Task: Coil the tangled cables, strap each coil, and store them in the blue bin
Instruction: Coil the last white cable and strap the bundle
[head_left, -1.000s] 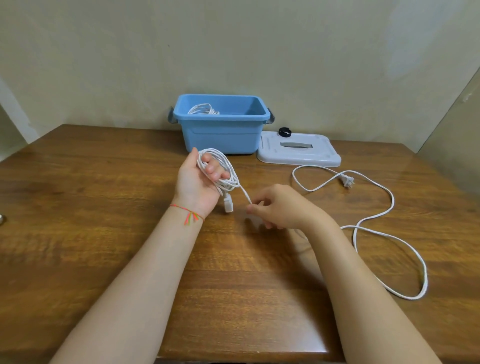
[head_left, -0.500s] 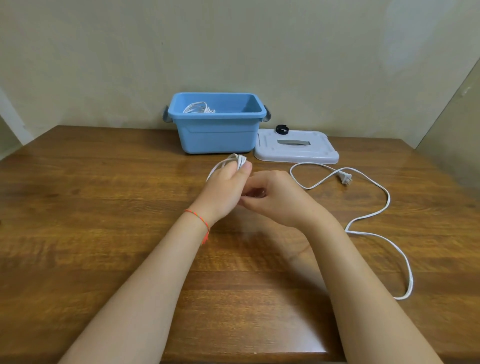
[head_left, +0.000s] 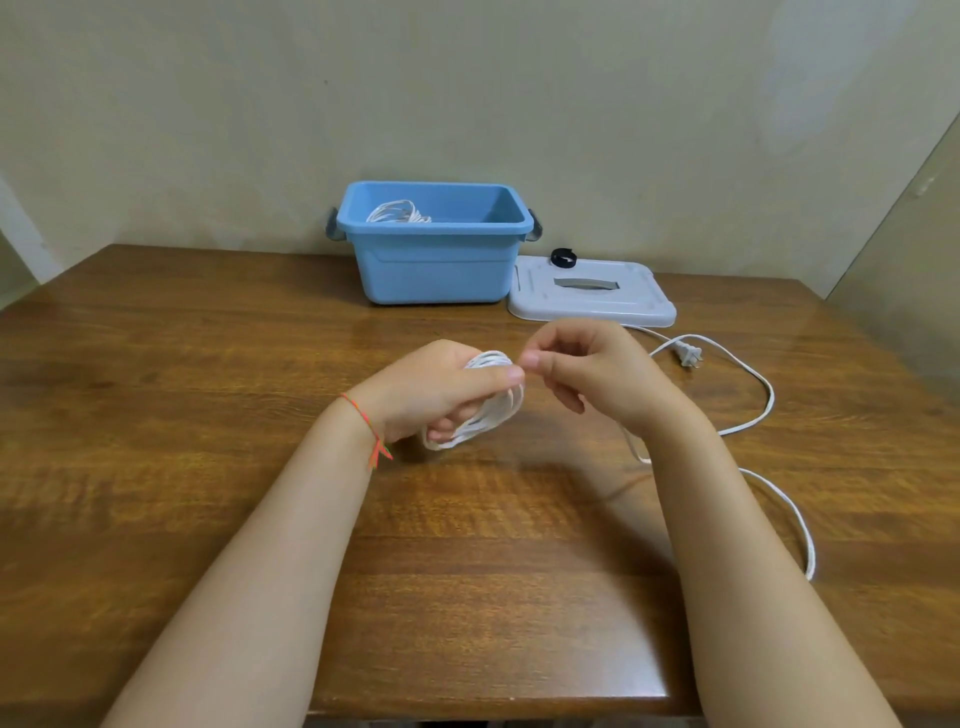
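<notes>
The left hand (head_left: 441, 387) is gripping a white coil (head_left: 488, 410), fingers curled through its loops, thumb clamping the top. The right hand (head_left: 592, 371), just beside it, is pinching what appears to be the cable end at the coil's upper edge. The coil is standing roughly upright above the table (head_left: 156, 415). The black strap (head_left: 565, 257) is lying on the lid (head_left: 592, 291), far right, nearer the right hand. The blue bin (head_left: 434, 260) is sitting straight ahead.

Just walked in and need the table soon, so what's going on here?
A person is coiling a white cable. The left hand grips the coil; the right hand pinches the cable beside it. The rest trails across the table. One coil lies in the blue bin.
</notes>
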